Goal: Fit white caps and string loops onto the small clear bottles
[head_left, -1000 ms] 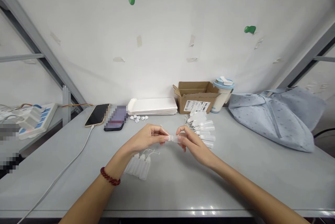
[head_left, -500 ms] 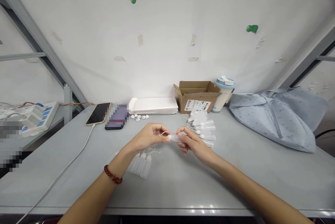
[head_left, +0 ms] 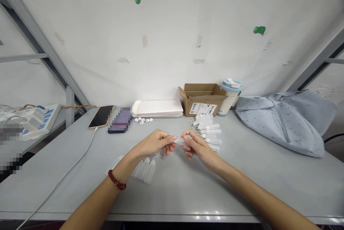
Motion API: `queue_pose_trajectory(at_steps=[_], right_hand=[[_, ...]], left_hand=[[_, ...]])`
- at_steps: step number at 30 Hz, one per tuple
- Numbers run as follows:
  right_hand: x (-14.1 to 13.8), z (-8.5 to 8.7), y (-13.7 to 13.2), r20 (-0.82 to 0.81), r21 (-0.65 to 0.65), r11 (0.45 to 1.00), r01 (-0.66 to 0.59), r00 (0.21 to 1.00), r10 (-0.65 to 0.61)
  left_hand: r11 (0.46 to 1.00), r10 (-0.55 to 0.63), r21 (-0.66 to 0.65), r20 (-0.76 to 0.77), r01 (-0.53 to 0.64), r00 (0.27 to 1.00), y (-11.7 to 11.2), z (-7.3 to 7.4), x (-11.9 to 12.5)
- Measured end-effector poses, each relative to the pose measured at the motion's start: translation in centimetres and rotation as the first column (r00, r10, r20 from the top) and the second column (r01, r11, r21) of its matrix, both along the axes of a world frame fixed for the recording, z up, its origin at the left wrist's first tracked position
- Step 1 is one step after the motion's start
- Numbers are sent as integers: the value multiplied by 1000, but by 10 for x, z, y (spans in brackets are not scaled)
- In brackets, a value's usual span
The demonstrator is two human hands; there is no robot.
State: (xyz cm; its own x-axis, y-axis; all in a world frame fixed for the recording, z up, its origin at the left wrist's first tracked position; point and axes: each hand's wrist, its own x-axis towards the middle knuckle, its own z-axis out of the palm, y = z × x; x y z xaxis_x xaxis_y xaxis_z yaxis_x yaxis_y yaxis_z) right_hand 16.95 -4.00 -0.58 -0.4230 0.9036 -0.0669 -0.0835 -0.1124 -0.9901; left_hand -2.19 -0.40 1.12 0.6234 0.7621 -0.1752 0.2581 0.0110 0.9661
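Above the middle of the desk, a small translucent plastic bottle (head_left: 181,141) lies sideways between my hands. My left hand (head_left: 158,142) pinches its neck end with thumb and fingers, which hide most of the cap. Around the bottle's body, my right hand (head_left: 198,147) closes with thumb and index finger. Below my left wrist lie several similar bottles (head_left: 146,171) with thin white strips at their tops, partly covered by the forearm. More of these small bottles (head_left: 212,137) are fanned out behind my right hand.
Small white pieces (head_left: 143,120) lie before a stack of white envelopes (head_left: 158,108). An open cardboard box (head_left: 202,101) and a blue-lidded cup (head_left: 228,97) stand by the wall. Two phones (head_left: 101,116), a white cable (head_left: 72,167) and a grey-blue cloth bag (head_left: 279,126) flank the workspace.
My left hand has turned over at the bottle's neck, its thumb now on top and fingers curled beneath. The thin strip that stuck out there is mostly hidden. My right hand stays nearly still.
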Motion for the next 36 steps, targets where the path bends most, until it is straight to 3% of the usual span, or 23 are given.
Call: queue_pose_trajectory(at_steps=[5, 8, 19, 26, 30, 33, 36], right_hand=[[1, -2, 1, 12, -20, 1000, 25, 1000, -25], [0, 1, 1, 22, -38, 998, 53, 998, -52], [1, 4, 0, 18, -49, 997, 63, 998, -62], [0, 3, 1, 11, -83, 994, 77, 997, -76], [0, 4, 2, 17, -90, 992, 84, 996, -83], [0, 4, 1, 26, -38, 999, 28, 999, -27], [1, 3, -3, 187, 150, 989, -1, 982, -27]], left_hand=[[988, 29, 149, 9, -30, 1000, -1, 4, 1], [984, 63, 169, 1, -62, 998, -1, 3, 2], [982, 9, 187, -51, 0, 999, -1, 0, 3], [966, 112, 232, 13, -111, 994, -5, -4, 7], [971, 64, 231, -9, -60, 998, -4, -4, 8], [973, 28, 232, -52, -15, 998, -4, -3, 8], [974, 17, 228, -47, -6, 999, -3, -5, 7]])
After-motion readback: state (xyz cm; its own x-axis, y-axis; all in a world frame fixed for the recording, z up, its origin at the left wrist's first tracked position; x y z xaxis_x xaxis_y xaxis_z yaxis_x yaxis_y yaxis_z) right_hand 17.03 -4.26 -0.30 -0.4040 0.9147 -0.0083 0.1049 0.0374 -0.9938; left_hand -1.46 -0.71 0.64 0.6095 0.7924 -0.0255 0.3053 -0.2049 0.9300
